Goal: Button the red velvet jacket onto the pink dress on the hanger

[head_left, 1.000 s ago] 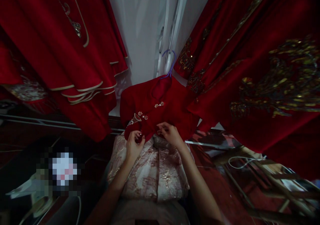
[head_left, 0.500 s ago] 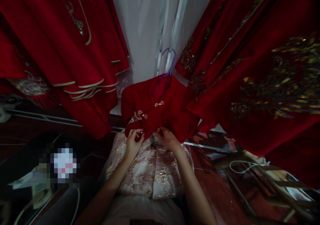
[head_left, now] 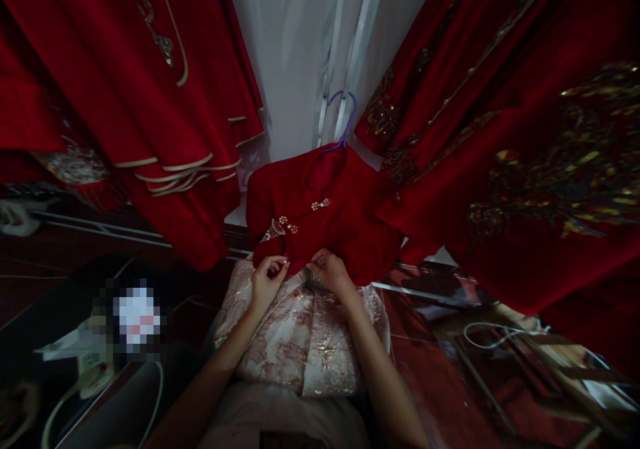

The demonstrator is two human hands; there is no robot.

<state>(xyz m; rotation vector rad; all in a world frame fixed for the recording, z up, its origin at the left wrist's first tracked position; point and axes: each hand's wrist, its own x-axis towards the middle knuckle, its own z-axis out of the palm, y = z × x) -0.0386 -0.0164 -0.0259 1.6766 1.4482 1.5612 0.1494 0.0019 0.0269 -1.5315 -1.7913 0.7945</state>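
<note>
A red garment [head_left: 350, 216] on a purple hanger [head_left: 346, 119] lies spread in front of me, its lower edge over a pale brocade cloth [head_left: 290, 342] with gold pattern on my lap. Beaded flower ornaments [head_left: 320, 204] decorate its front, with a larger beaded piece [head_left: 277, 228] toward the left. My left hand [head_left: 269, 281] has thumb and forefinger pinched together at the garment's lower left; a tiny pale spot shows at the tips, too small to name. Close by, my right hand [head_left: 331, 274] pinches the red fabric near its lower middle, its fingertips partly hidden.
Long red garments [head_left: 185, 116] with cream edging hang at left, and others [head_left: 450, 169] with gold sequins at right. A power strip [head_left: 95, 369] with a white cable lies on a dark surface at lower left. A wooden frame or stool [head_left: 480, 369] stands at right.
My right hand has moved slightly left and its fingers have closed over the small bead ornament seen beside them before. The left hand stays in its pinch. The view has shifted a little.
</note>
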